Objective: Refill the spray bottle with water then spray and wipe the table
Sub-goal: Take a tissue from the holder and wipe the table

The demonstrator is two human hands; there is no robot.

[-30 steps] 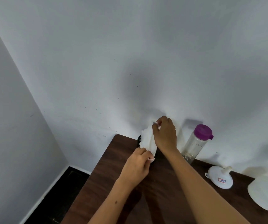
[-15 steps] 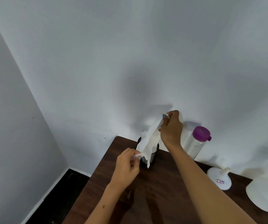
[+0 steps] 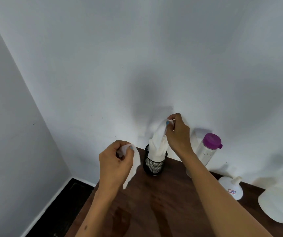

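At the far left, beyond the edge of the dark brown wooden table [image 3: 171, 207], a strip of black floor [image 3: 55, 211] runs along the base of the pale grey wall [image 3: 137, 48]. Over the table's near-left part, the left hand [image 3: 114, 164] is curled, its thumb and fingers pinching a torn-off piece of white tissue [image 3: 134, 166] that hangs down from the grip, apart from the rest. Just beside it to the right, a black wire-mesh cylindrical holder [image 3: 154, 164] stands upright on the table against the wall, with a bundle of white tissue sheets [image 3: 157, 144] rising out of its top. The right hand [image 3: 177, 134] is above the holder, its fingertips pinching the upper end of that bundle. Behind the right forearm stands a clear plastic bottle with a purple cap [image 3: 207, 149], upright near the wall. Further right, a white plastic funnel [image 3: 231, 187] rests wide end down on the table. At the right edge sits a large white rounded plastic container [image 3: 279, 204], only partly in view; I cannot tell what it is.
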